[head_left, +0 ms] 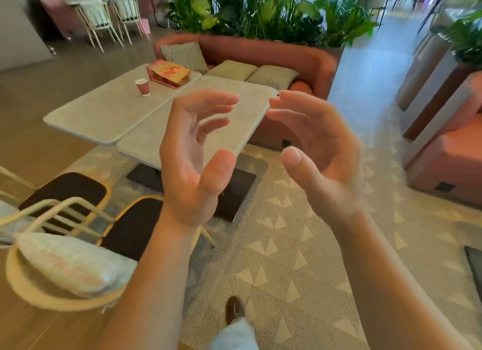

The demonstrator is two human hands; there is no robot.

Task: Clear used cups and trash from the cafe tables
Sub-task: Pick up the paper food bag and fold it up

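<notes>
A pink paper cup (142,86) stands upright on the left of two grey cafe tables (99,115) pushed together. Behind the cup lies a crumpled red and tan paper bag (168,73), near the table's far edge. My left hand (194,156) and my right hand (317,151) are raised in front of me, palms facing each other, fingers relaxed and spread. Both hold nothing and are well short of the cup and the bag.
A pink sofa (273,55) with checked cushions stands behind the tables, backed by green plants (260,10). Two dark-seated chairs (67,190) stand at the near left, beside a round chair with a pale cushion (67,263). Patterned carpet (287,258) lies underfoot; more pink seating is at the right.
</notes>
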